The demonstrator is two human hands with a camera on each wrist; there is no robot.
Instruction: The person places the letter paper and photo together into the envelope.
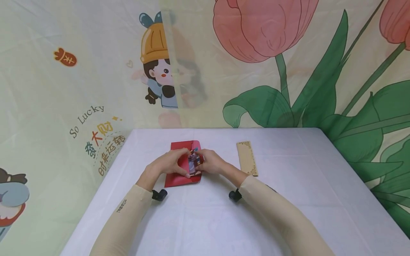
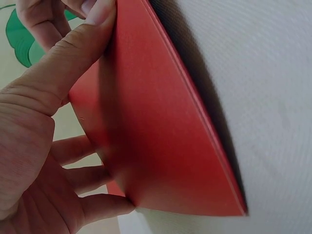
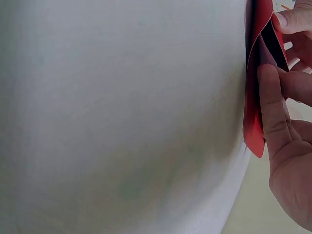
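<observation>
Envelope (image 1: 179, 180) in left grip (image 1: 170, 162), card (image 1: 193, 164) in right (image 1: 212, 162)

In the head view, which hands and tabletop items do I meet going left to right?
Left hand, colourful printed card, right hand, tan card with a patterned border. The red envelope overlaps both hands, so it's left out.

Two hands (image 1: 173, 161) (image 1: 212, 162), one red envelope (image 1: 182, 180)

A white table (image 1: 198, 227) bears a red envelope (image 1: 175, 180) and a tan bordered strip (image 1: 247, 158).
</observation>
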